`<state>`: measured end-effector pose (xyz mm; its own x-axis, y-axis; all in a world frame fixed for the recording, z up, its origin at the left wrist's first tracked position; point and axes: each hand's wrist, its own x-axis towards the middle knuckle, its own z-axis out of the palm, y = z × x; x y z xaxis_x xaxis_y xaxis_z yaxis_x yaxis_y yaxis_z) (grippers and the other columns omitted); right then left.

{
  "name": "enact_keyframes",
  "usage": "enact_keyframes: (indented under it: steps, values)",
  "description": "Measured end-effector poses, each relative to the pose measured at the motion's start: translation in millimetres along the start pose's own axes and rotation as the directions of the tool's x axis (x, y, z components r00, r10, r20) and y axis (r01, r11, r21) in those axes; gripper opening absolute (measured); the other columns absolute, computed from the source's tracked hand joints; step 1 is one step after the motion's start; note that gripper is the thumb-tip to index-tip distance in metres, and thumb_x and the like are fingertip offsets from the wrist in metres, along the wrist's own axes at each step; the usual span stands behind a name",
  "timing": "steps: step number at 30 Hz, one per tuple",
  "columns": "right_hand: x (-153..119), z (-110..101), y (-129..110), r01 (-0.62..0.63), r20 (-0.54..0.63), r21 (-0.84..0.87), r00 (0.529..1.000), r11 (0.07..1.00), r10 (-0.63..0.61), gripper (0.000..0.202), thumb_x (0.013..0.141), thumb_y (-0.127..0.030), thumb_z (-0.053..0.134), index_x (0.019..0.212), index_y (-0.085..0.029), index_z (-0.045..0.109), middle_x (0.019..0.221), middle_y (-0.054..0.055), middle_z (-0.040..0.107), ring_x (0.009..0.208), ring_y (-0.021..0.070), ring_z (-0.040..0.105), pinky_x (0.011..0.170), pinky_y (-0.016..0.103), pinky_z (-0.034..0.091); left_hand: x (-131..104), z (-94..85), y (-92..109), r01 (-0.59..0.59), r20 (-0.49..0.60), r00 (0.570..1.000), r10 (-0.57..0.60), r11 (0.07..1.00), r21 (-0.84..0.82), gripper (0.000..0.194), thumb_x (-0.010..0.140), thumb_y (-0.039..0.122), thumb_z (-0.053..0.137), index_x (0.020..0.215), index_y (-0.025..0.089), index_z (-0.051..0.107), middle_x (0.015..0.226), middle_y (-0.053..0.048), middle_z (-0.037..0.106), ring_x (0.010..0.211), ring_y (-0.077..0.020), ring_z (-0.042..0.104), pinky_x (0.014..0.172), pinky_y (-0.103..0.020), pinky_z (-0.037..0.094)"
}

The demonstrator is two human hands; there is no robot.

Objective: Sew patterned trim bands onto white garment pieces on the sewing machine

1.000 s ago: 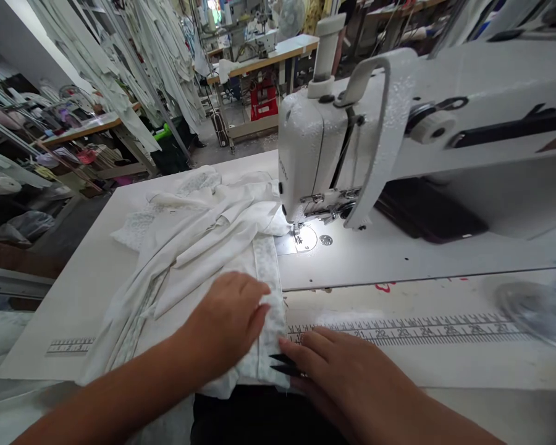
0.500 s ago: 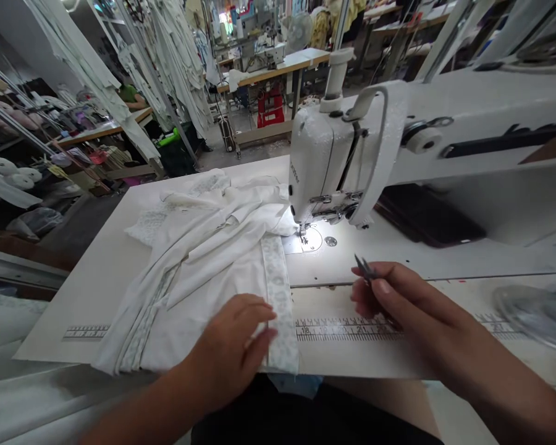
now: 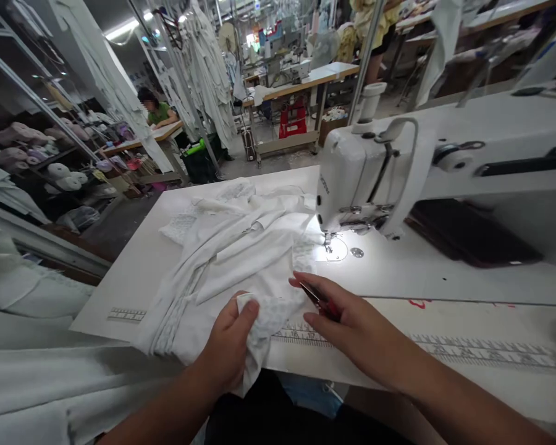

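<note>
White fabric [image 3: 245,253] with a pale patterned band lies in folds on the sewing table [image 3: 134,247]. Near the table's front edge my left hand [image 3: 231,337] pinches the band's edge between thumb and fingers, lifting and folding it over. My right hand [image 3: 338,309] is just right of the cloth, closed around small thread snips [image 3: 317,296] whose blades point up and left. The needle area of the white sewing machine [image 3: 347,179] is lit, and part of the fabric lies beside its presser foot [image 3: 328,244].
A dark flat object [image 3: 472,232] rests under the machine arm. A printed ruler strip [image 3: 463,352] runs along the table's front. More white cloth [image 3: 97,383] hangs at the left. A person in green [image 3: 160,114] sits at a farther table.
My left hand has gone from resting open over the band to gripping and lifting its edge. My right hand, with the snips, has come left to the cloth. The view has shifted.
</note>
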<state>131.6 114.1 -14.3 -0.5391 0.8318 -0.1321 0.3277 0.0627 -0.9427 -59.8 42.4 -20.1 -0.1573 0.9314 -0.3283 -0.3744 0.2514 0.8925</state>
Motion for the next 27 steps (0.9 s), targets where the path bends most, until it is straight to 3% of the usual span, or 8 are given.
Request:
enact_keyframes:
  steps: [2,4,7,16,22,27]
  values:
    - [8.8,7.4,-4.5,-0.003,-0.003,0.047,1.0,0.999,0.003,0.049,0.087,-0.043,0.055,0.133,-0.026,0.049,0.119,0.008,0.062,0.093,0.0212,0.063,0.084,0.041,0.051,1.9,0.4,-1.0,0.012,-0.041,0.999,-0.018,0.991,-0.131,0.033,0.08,0.043,0.07,0.1,0.017,0.061,0.091,-0.006,0.072,0.085,-0.0215,0.068,0.075,-0.031,0.052]
    - [15.8,12.2,-7.9,-0.006,-0.011,0.048,1.0,0.999,0.007,0.048,0.086,-0.047,0.055,0.128,-0.023,0.052,0.105,0.007,0.067,0.089,0.022,0.064,0.081,0.04,0.051,2.9,-1.3,-1.3,-0.013,-0.051,0.999,0.004,0.984,-0.175,0.031,0.078,0.041,0.073,0.095,0.017,0.061,0.087,-0.005,0.072,0.084,-0.021,0.068,0.076,-0.031,0.051]
    - [21.9,16.9,-9.3,0.012,-0.038,0.031,0.999,0.999,-0.01,0.048,0.086,-0.051,0.056,0.124,-0.021,0.053,0.092,0.005,0.067,0.082,0.0225,0.063,0.075,0.039,0.051,2.4,-5.5,-0.1,-0.048,-0.032,0.999,0.043,0.976,-0.212,0.027,0.079,0.037,0.072,0.091,0.016,0.06,0.083,-0.004,0.07,0.084,-0.02,0.067,0.077,-0.031,0.05]
    - [26.3,13.1,-8.2,0.001,-0.099,0.054,0.995,0.999,0.005,0.047,0.081,-0.049,0.06,0.118,-0.02,0.056,0.085,0.004,0.064,0.076,0.0203,0.062,0.066,0.033,0.051,2.0,-18.1,3.5,-0.058,-0.036,0.998,0.05,0.962,-0.266,0.025,0.079,0.035,0.073,0.087,0.016,0.06,0.079,-0.003,0.069,0.083,-0.0197,0.067,0.081,-0.032,0.05]
    - [23.6,8.1,-15.5,-0.004,-0.056,0.099,0.998,0.995,0.01,0.044,0.082,-0.046,0.06,0.117,-0.02,0.055,0.081,0.001,0.061,0.071,0.0176,0.058,0.062,0.031,0.047,0.7,-24.2,12.8,-0.026,-0.061,0.998,0.012,0.971,-0.237,0.027,0.083,0.032,0.069,0.102,0.015,0.061,0.088,-0.006,0.07,0.088,-0.0207,0.068,0.081,-0.032,0.051]
    - [21.1,8.0,-15.0,-0.051,-0.027,0.118,0.998,0.992,0.054,0.041,0.083,-0.044,0.058,0.117,-0.022,0.055,0.089,0.003,0.063,0.076,0.0193,0.059,0.062,0.032,0.047,4.2,-30.9,15.2,-0.065,-0.067,0.996,0.057,0.99,-0.124,0.023,0.081,0.033,0.07,0.091,0.015,0.059,0.096,-0.008,0.071,0.091,-0.0224,0.067,0.081,-0.033,0.051]
